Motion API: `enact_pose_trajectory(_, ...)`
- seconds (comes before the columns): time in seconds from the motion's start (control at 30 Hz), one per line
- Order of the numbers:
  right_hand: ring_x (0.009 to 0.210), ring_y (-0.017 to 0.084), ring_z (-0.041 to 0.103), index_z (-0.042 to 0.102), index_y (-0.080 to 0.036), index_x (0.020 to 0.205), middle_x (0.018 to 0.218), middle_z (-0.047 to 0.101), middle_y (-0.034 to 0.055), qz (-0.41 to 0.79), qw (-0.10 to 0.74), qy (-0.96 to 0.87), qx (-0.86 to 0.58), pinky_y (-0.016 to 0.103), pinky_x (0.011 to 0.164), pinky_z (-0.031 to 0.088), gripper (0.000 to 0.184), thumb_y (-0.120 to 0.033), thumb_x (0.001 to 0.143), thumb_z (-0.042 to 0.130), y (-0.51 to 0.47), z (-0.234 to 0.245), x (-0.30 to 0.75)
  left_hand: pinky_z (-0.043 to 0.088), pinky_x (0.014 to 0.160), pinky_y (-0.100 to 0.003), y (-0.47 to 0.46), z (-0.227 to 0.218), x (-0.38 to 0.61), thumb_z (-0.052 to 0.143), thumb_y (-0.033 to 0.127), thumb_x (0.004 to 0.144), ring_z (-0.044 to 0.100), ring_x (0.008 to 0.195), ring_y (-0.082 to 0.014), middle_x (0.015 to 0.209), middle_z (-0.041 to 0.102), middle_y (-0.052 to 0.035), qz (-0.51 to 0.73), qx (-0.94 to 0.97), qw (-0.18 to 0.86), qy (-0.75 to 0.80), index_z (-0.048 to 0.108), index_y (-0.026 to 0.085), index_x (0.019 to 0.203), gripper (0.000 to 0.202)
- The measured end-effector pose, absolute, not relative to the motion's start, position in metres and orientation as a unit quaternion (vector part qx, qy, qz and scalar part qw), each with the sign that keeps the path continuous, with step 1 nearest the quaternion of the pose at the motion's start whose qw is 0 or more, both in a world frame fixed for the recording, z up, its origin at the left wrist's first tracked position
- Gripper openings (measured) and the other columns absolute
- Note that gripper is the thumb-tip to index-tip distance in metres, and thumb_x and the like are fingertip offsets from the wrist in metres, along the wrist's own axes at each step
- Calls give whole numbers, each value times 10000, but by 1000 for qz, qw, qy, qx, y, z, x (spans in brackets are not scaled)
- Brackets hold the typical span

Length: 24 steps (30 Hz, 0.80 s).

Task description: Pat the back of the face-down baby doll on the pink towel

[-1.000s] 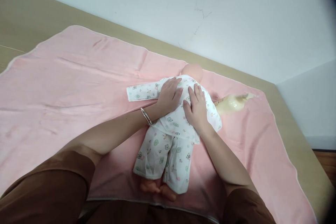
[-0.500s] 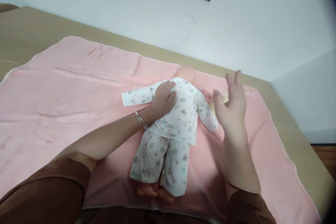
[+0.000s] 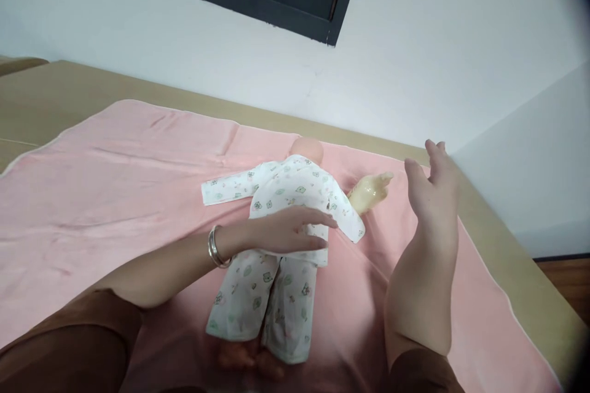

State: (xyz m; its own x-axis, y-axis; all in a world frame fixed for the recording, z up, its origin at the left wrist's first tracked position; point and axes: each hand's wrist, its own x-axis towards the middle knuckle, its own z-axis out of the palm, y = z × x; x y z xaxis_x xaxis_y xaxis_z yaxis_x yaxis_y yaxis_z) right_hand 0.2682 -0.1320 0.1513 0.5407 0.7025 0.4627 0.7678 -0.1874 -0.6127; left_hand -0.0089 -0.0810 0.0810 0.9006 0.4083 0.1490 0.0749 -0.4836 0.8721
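A baby doll lies face down, its head toward the wall and its bare feet nearest me. It wears a white long-sleeved top and matching trousers, printed with small green and pink figures. My left hand, a silver bangle at the wrist, is over the doll's lower back with fingers stretched toward the right; whether it touches the cloth I cannot tell. Off to the right, my right hand is raised above the blanket, fingers apart and holding nothing. A glossy pale yellow bottle lies by the doll's right-hand sleeve.
A pink blanket with some creases is spread beneath the doll on a wooden tabletop. Behind the table rises a white wall with a dark window frame.
My left hand has come off the doll's upper back, moving down and right over its lower back. My right hand has moved farther right, uncovering the yellow bottle. The view has tilted up.
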Motion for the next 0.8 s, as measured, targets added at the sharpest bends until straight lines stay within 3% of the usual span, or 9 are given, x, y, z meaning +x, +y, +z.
enact_pose_trajectory(0.1,1543,281,262,424,-243,1521,1651,302,118,-32,419,-489,-764,564,1237,263,615,-450,948,508,-135,151,275,395,1189,-460,-98,97,5,589,486,935,508,1393,-263,1443,596,-5,195,725,645,142,649,348,1304,399)
enact_pose_trajectory(0.2,1543,290,259,417,-225,1526,1654,288,127,-9,399,-511,-762,564,1232,269,633,-482,952,492,-134,149,275,391,1179,-501,-90,99,40,513,543,949,515,1387,-285,1477,560,-77,256,539,787,155,619,290,1325,465)
enact_pose_trajectory(0.33,1533,302,282,449,-156,1503,1616,356,165,24,354,-557,-751,586,1251,189,631,-509,979,420,-129,146,266,481,1088,-485,-65,103,90,413,596,940,568,1333,-306,1448,548,-176,235,349,887,188,540,176,1358,607)
enact_pose_trajectory(0.43,1413,293,491,583,-164,1369,1428,604,160,33,308,-590,-746,607,1263,72,557,-506,1012,326,-125,144,261,554,989,-463,-57,108,115,406,593,938,642,1232,-299,1363,592,-194,244,264,921,153,488,145,1365,624)
enact_pose_trajectory(0.53,1224,271,645,669,-199,1162,1215,728,119,32,234,-619,-749,630,1250,64,490,-441,1035,261,-123,143,256,585,930,-463,-57,111,126,390,545,963,696,1108,-295,1243,652,-194,250,214,936,126,502,130,1311,553)
enact_pose_trajectory(0.67,1197,266,648,649,-176,1074,1208,713,145,-14,171,-638,-751,620,1226,179,442,-361,1031,250,-123,140,249,590,922,-462,-63,111,122,363,507,978,705,1071,-290,1179,679,-184,238,200,944,109,574,137,1205,482)
enact_pose_trajectory(0.8,1382,307,504,609,-121,1187,1375,612,224,-57,124,-640,-756,642,1198,217,406,-254,984,283,-119,132,247,519,1045,-490,-83,112,88,413,565,945,652,1210,-304,1297,650,-186,237,210,937,145,571,143,1265,552)
